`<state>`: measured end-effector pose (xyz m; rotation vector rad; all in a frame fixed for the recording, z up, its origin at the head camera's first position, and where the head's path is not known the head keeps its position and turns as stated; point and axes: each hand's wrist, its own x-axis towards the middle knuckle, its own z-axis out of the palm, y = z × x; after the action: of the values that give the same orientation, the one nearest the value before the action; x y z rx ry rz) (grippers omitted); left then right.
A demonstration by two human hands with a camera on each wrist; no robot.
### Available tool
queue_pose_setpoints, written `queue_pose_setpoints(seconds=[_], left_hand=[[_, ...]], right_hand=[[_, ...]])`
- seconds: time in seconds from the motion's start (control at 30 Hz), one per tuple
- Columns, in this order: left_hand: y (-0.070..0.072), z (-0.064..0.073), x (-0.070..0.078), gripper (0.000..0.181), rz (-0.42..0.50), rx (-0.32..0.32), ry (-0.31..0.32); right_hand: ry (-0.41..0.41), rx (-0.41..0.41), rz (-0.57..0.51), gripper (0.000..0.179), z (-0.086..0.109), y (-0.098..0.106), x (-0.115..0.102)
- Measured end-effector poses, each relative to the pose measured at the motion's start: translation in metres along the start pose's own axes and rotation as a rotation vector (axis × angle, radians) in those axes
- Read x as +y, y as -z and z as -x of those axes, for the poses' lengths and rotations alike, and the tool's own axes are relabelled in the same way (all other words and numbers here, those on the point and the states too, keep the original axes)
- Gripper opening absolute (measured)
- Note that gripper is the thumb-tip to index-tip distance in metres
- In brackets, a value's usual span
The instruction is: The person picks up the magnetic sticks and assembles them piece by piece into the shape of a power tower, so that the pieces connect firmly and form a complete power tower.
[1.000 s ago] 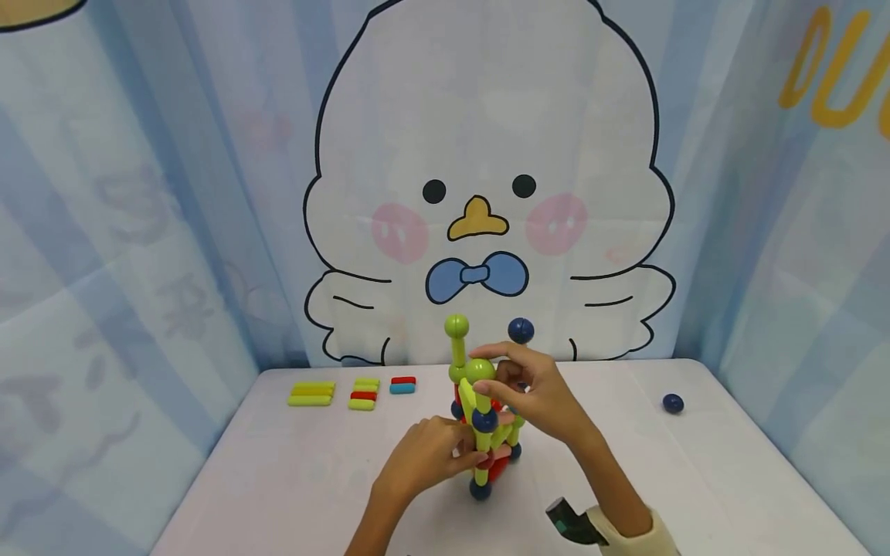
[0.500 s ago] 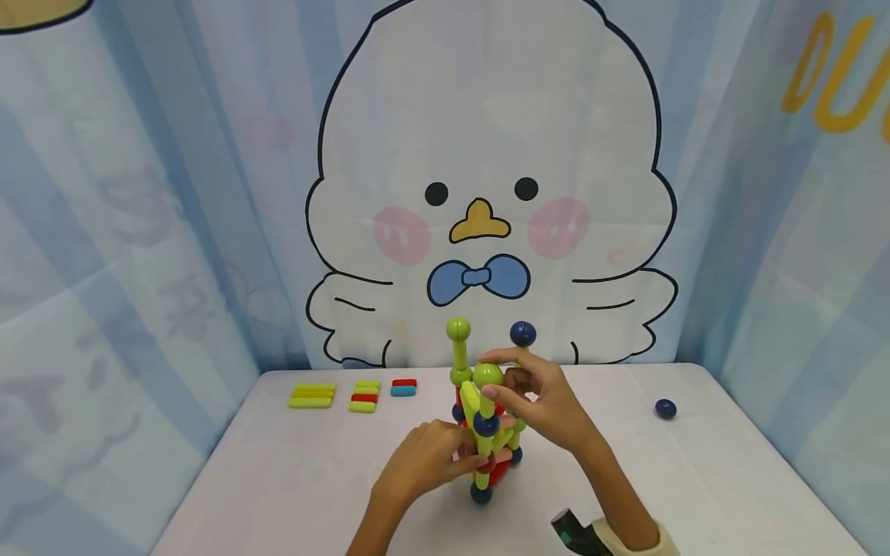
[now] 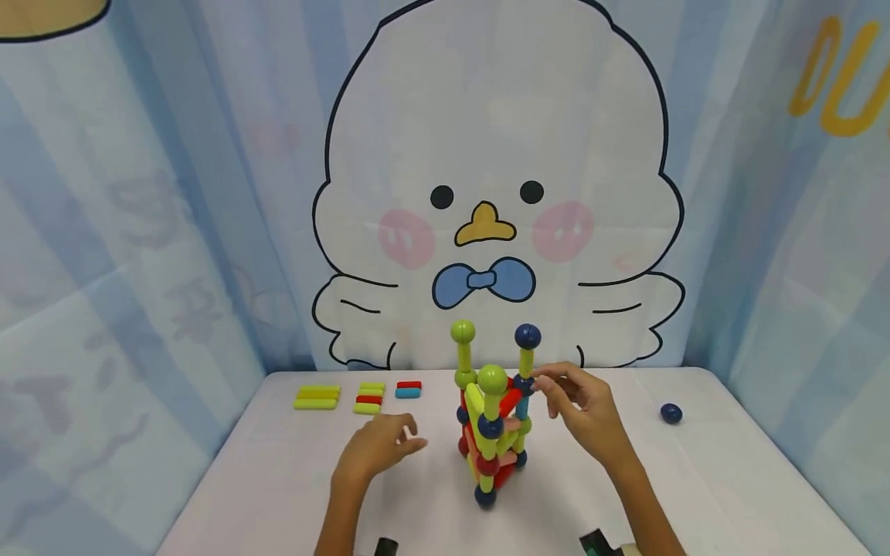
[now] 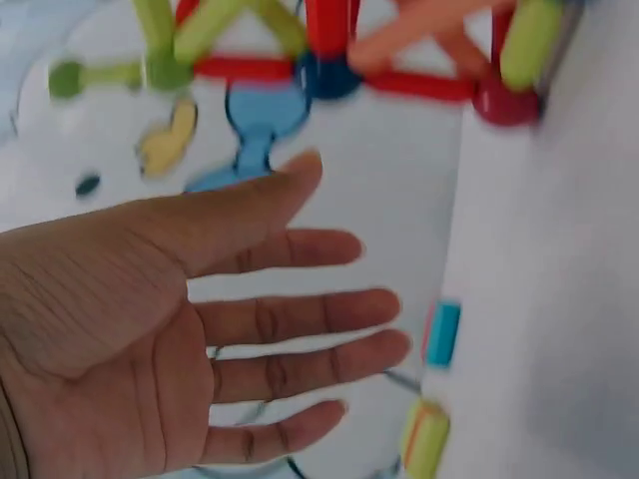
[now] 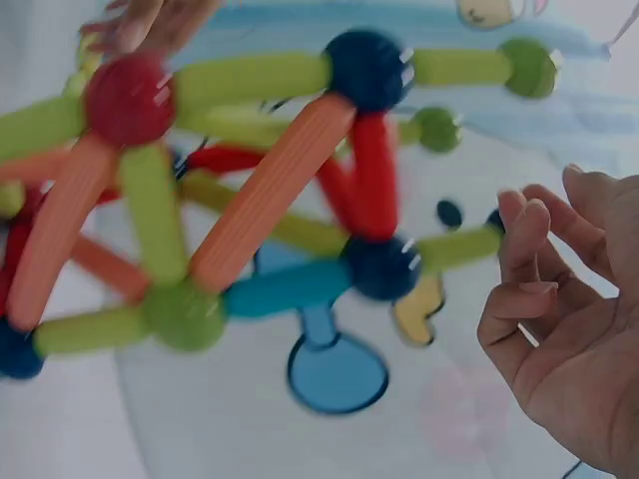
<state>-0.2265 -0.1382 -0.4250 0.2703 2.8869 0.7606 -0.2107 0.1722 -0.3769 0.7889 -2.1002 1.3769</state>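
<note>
A tower of coloured rods and balls [image 3: 490, 426] stands upright on the table, built of green, red, blue and orange pieces. Three rods rise from its top, two capped by green balls and one by a dark blue ball [image 3: 528, 336]. My left hand [image 3: 378, 446] hovers left of the tower, apart from it, fingers loosely spread with nothing in them; the left wrist view shows the palm [image 4: 110, 349] and straight fingers. To the right, my right hand [image 3: 580, 405] has its fingertips close by the upper blue joint, fingers relaxed and bent. In the right wrist view it holds nothing.
At the back left of the table [image 3: 278, 479] lie long yellow-green rods [image 3: 316, 398], a stack of short green and red rods [image 3: 369, 398], and a red and blue pair [image 3: 409, 389]. A loose dark blue ball [image 3: 670, 413] sits at the right. A patterned curtain stands behind.
My left hand has let go of the tower's lower part and moved left. My right hand has left the front green ball and moved right. The tower stands unheld.
</note>
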Motion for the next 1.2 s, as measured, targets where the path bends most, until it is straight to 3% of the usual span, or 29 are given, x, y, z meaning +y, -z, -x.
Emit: queue_pose_setpoints(seconds=[0.13,0.23,0.4,0.6,0.77,0.9,1.03,1.2], left_hand=[[0.007,-0.002,-0.049,0.026,-0.034,0.115,0.166],[0.010,-0.004,-0.084,0.031,-0.018,0.164,0.252],[0.010,-0.016,-0.125,0.046,0.045,0.184,0.251],[0.017,-0.027,-0.160,0.052,0.057,0.238,0.273],[0.018,-0.030,-0.176,0.046,0.001,0.273,0.295],[0.017,-0.031,-0.179,0.041,-0.052,0.335,0.298],[0.019,-0.031,-0.177,0.028,-0.116,0.367,0.290],[0.027,-0.026,-0.170,0.022,-0.220,0.314,0.317]], right_hand=[[-0.111,0.022,0.152,0.009,0.014,0.004,0.026],[-0.213,-0.030,0.254,0.019,0.023,0.007,0.044],[-0.387,-0.186,0.313,0.041,0.038,0.014,0.067],[-0.466,-0.388,0.152,0.053,0.042,0.009,0.089],[-0.486,-0.566,0.037,0.056,0.042,-0.002,0.106],[-0.476,-0.675,-0.022,0.056,0.043,-0.011,0.114],[-0.467,-0.710,-0.005,0.051,0.044,-0.022,0.119],[-0.496,-0.700,0.069,0.045,0.043,-0.034,0.120]])
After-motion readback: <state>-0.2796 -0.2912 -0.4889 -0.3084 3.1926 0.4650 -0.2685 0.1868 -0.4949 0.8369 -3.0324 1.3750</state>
